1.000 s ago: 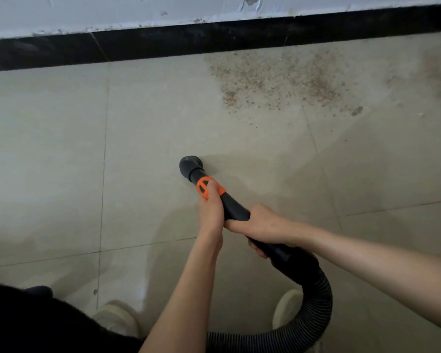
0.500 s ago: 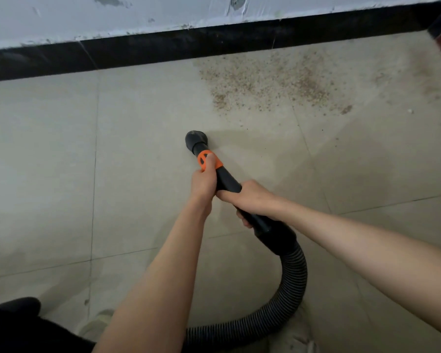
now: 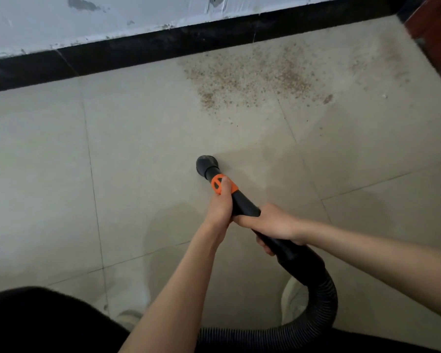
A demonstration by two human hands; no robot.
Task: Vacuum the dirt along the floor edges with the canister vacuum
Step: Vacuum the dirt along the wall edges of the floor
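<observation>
Head view: left hand (image 3: 220, 207) wrapped around the black vacuum wand (image 3: 245, 205), thumb lying on the orange collar (image 3: 223, 186). Right hand (image 3: 273, 222) grips the same wand just behind the left — the two hands touch. Round nozzle (image 3: 206, 165) sits just ahead of the left hand, at the tile floor (image 3: 138, 149). Dirt patch (image 3: 252, 77) lies well ahead and right of both hands, against the black baseboard (image 3: 163, 47). Ribbed hose (image 3: 321, 301) curves back behind the right hand.

So the dirt (image 3: 252, 77) sits on the floor (image 3: 138, 138) right against the baseboard (image 3: 163, 47), with the nozzle (image 3: 206, 166) well short of it, hose (image 3: 321, 301) trailing behind.
</observation>
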